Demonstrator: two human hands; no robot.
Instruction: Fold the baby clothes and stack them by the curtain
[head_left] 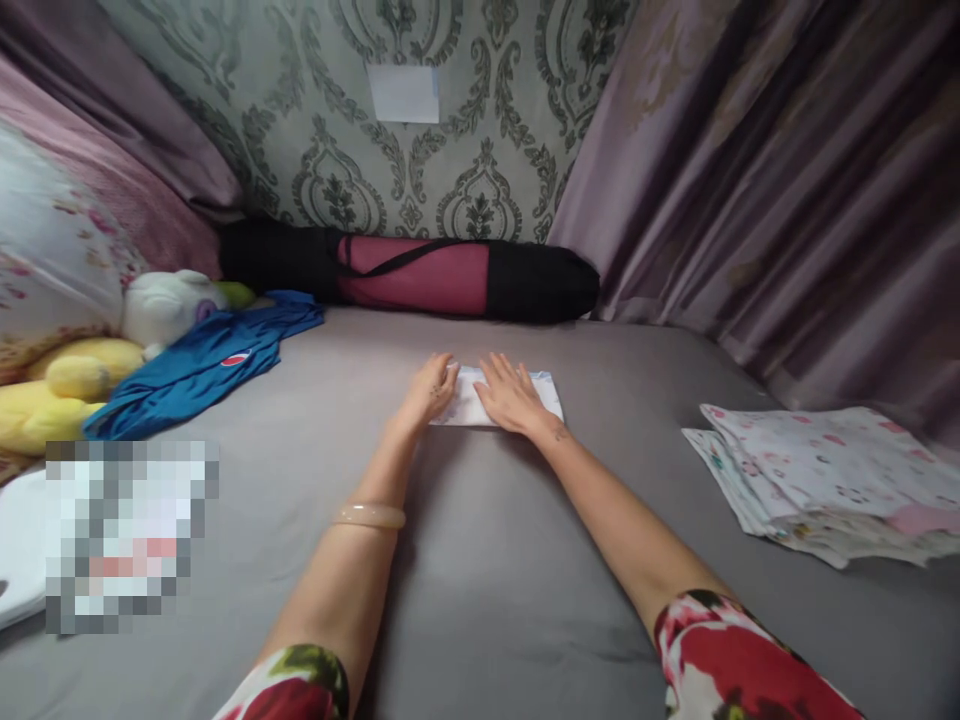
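A small folded white cloth (466, 408) with a faint print lies flat on the grey bed sheet (510, 560), straight ahead of me. My left hand (431, 390) rests at the cloth's left end, fingers stretched forward and partly over its edge. On the cloth's right half, my right hand (511, 392) lies palm down with its fingers spread. Both hands cover parts of the cloth, and its underside is hidden.
At the right lies a stack of printed white cloths (832, 470). A blue garment (202, 365), a yellow plush toy (52, 395) and a white plush toy (169, 305) are at the left. A long black and pink bag (420, 275) lies along the wall.
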